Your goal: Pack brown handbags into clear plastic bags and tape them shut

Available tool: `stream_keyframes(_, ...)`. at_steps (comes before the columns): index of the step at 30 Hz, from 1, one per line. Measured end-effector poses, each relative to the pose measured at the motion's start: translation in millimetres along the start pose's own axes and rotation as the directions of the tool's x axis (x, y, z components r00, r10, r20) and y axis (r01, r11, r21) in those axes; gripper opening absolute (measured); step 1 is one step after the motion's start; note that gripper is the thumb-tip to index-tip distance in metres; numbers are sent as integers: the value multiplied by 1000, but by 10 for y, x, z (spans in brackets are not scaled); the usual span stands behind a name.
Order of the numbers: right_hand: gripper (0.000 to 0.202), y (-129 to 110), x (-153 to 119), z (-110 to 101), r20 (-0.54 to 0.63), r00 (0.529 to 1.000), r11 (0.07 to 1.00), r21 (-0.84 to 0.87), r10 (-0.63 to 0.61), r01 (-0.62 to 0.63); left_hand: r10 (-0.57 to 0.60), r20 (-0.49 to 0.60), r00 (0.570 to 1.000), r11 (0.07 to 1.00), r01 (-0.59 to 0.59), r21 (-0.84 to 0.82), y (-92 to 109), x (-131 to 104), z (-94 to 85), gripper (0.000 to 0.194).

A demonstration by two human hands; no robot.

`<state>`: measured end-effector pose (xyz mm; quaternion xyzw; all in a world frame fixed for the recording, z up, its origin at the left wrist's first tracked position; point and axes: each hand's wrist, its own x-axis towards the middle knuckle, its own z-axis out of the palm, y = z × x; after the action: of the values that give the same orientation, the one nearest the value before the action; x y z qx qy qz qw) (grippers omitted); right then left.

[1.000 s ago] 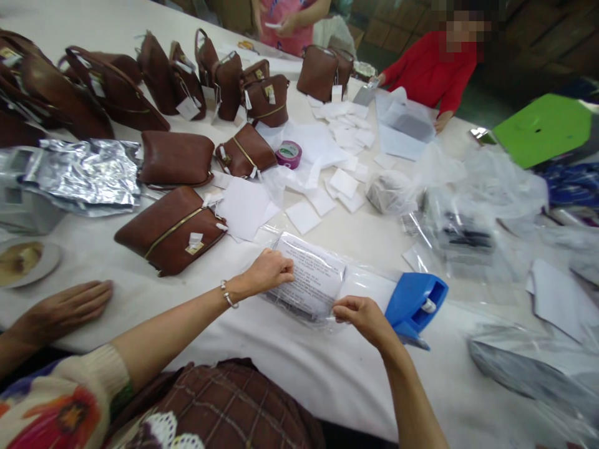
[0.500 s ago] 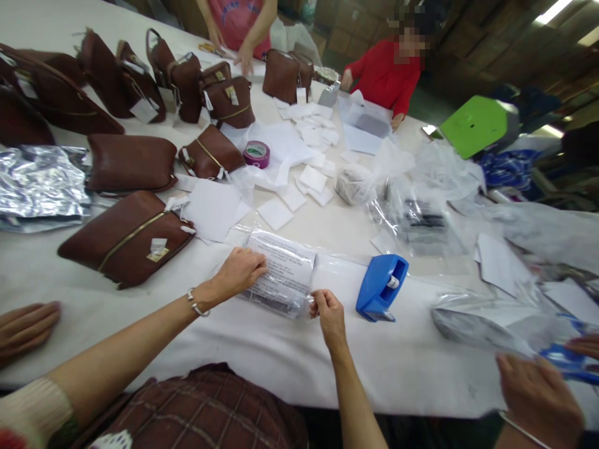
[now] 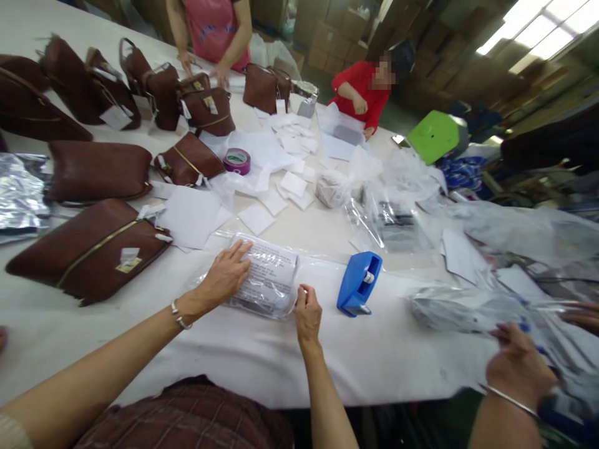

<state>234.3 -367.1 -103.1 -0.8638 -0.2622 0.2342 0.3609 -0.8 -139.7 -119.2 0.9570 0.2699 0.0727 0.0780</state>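
Plastic-wrapped printed packet (image 3: 269,277) lies on the white-covered table (image 3: 374,362) near a blue tape dispenser (image 3: 352,284), your left hand (image 3: 222,274) spread flat over it, your right hand (image 3: 309,315) pinching its edge. It looks light, slippery and pliable, best held by both sides.

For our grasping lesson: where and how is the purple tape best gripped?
Probably grip the tape by opposite edges of its rim, from above on its right: it lies flat, face up, and a brown bag sits close on its left.
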Motion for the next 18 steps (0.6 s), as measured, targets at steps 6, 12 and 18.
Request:
stream_keyframes(6,27,-68,24,-1526,-152,987,996,-84,-52,39,36,-49,998,997,-39,-69,-65,12,77,16)
stream_keyframes(12,21,212,200,-2805,-534,830,987,-92,-160,131,13,-70,997,993,-21,-113,-66,14,81,15)
stream_keyframes(18,33,535,172,-2448,-422,885,979,-44,-198,198,16,-58,998,995,-22,-94,-71,8,96,13)
